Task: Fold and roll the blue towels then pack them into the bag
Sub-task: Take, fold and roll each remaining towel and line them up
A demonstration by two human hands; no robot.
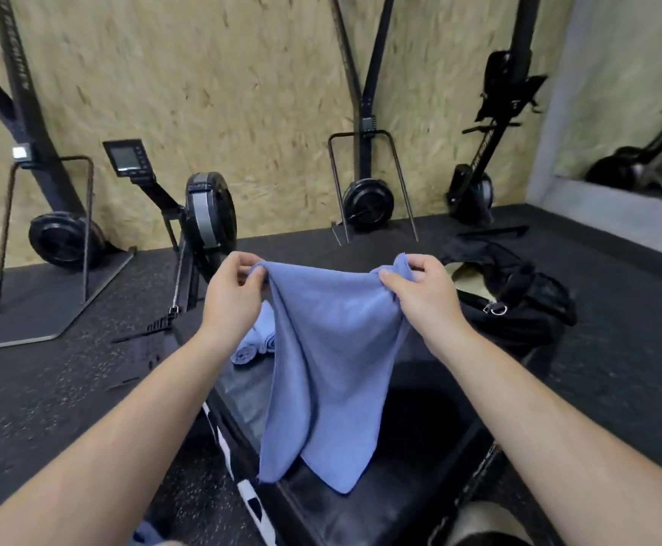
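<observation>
A soft blue microfibre towel (333, 368) hangs above the black padded surface (380, 518), left hand (230, 299) and right hand (420, 297) each clamping a top corner in a pinching grip; rolled blue towels (257, 338) lie behind it, leftward; an open black fabric bag (526, 309) sits right of it
</observation>
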